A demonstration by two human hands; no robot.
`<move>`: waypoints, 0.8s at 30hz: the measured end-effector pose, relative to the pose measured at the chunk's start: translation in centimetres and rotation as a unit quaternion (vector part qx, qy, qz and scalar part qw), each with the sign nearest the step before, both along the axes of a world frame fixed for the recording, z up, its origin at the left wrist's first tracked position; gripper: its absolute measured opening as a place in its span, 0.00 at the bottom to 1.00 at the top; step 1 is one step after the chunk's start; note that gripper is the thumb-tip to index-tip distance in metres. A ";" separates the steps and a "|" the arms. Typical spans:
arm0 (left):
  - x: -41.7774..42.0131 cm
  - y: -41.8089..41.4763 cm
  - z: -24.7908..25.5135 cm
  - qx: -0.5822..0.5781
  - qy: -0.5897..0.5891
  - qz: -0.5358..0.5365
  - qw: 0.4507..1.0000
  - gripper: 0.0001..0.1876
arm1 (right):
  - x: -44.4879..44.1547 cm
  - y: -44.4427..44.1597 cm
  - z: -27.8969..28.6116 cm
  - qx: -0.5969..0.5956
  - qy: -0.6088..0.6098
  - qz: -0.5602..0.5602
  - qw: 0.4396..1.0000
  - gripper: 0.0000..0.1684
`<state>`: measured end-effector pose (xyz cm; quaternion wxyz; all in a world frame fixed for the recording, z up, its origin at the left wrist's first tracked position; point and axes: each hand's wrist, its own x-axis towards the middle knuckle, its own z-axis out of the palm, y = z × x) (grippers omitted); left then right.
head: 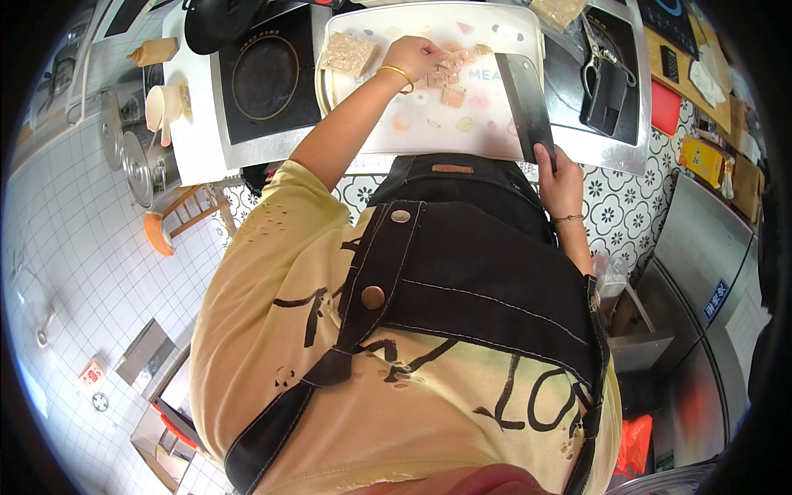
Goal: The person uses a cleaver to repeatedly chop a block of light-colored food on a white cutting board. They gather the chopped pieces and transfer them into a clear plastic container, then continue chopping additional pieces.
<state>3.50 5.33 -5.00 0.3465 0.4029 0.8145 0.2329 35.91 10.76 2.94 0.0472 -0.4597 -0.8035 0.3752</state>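
Note:
My right hand [562, 185] grips the dark handle of a cleaver [525, 99]. Its broad blade lies along the right side of a white cutting board [390, 133] with printed pictures and writing. At the board's far middle, my left hand [419, 57] has its fingers bent at a heap of small diced pieces [442, 77], pale brown and perhaps meat. Whether a piece is between those fingers is hidden. One larger cut piece [453, 97] sits just nearer to me. A thick, speckled, pale block [349, 54] rests at the board's far left corner.
Black cooktops flank the board, one at left [266, 80]. On the right one are kitchen scissors [591, 62], a black phone-like object [603, 105] and a bagged pale block [557, 12]. A squeeze bottle [154, 52] and a white handled cup [164, 106] stand far left.

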 end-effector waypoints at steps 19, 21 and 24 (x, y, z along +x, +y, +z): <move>1.0 -3.1 -0.7 -0.111 -0.006 0.008 0.994 0.14 | 1.1 -0.2 0.0 0.008 0.003 0.014 1.000 0.21; 1.5 -3.4 -0.3 -0.121 0.029 0.001 0.992 0.15 | 1.2 -0.2 0.1 0.009 0.004 0.014 1.000 0.21; 2.2 -3.9 -0.3 -0.029 0.142 -0.052 0.988 0.15 | 1.5 -0.1 -0.3 0.014 0.014 0.020 1.000 0.21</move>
